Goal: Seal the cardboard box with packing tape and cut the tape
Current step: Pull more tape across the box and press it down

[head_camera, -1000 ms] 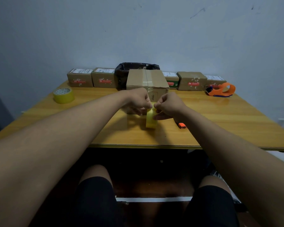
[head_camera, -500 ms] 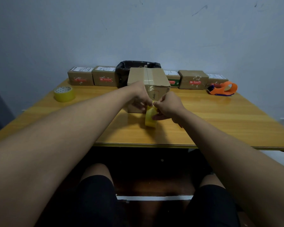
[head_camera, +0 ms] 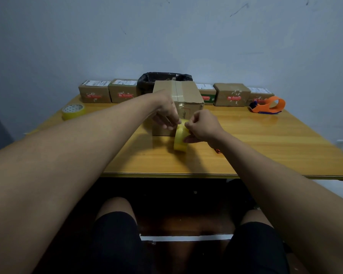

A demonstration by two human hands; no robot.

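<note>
The cardboard box point(head_camera: 183, 95) sits near the middle of the bench point(head_camera: 265, 143), its near face turned toward the person and a strip of clear tape already running along its top seam. Just in front of it a yellow tape roll point(head_camera: 180, 140) stands on edge. The right hand point(head_camera: 203, 128) has its grip closed on the roll, thumb against the near side and fingers over the top. The left hand point(head_camera: 164, 113) pinches together at the roll's top edge, apparently on the loose end of the tape, though the tape itself is too thin and clear to make out there.

The box looks light and fairly stiff, so it may slide if the tape is pulled hard; a palm on its top would steady it. The roll is rigid and best held through its core or by its rim. The free tape is thin, sticky and quick to fold on itself, so it wants holding by the very tip and keeping taut.

The left hand covers part of the box's near face, so how far the tape reaches down it is unclear. A small orange tool point(head_camera: 217, 150), perhaps a cutter, lies mostly hidden behind the right forearm. An orange tape dispenser point(head_camera: 269, 105) rests well to the right, and a second tape roll point(head_camera: 73, 111) at far left.
</note>
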